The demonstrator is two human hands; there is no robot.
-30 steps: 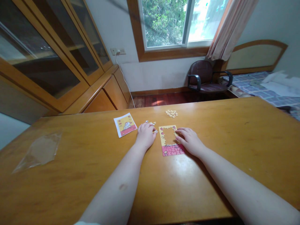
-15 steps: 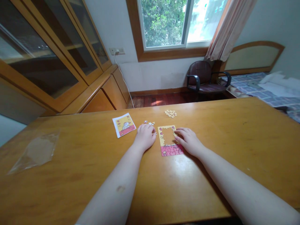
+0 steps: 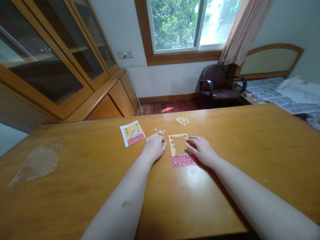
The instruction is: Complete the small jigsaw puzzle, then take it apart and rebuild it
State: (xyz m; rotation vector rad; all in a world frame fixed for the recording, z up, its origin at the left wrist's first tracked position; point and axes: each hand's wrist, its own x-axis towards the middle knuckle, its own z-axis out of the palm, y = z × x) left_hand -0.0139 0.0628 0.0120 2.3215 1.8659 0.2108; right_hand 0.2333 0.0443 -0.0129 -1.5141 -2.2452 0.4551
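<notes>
A jigsaw puzzle (image 3: 183, 161) lies flat before me, its pink lower rows and yellow border joined around an open middle where the tabletop shows. My right hand (image 3: 202, 151) rests along its right edge, fingers stretched out and a little apart. Left of the puzzle, my left hand (image 3: 154, 146) is closed with curled fingers; white puzzle pieces (image 3: 164, 143) show at its thumb and fingertips. Just beyond that hand lie several loose white and yellow pieces (image 3: 159, 132). A heap of yellow pieces (image 3: 182, 121) sits past the puzzle's top edge.
A printed picture sheet (image 3: 132, 133) lies left of the loose pieces. Farther left is a clear plastic bag (image 3: 37, 161) on the wooden table (image 3: 100, 186). Beyond the table stand a chair (image 3: 216, 81), a glass-door cabinet (image 3: 60, 66) and a bed (image 3: 272, 90).
My left hand has drawn back slightly toward me, uncovering more of the loose pieces beyond it. The right hand stays in place on the puzzle's edge.
</notes>
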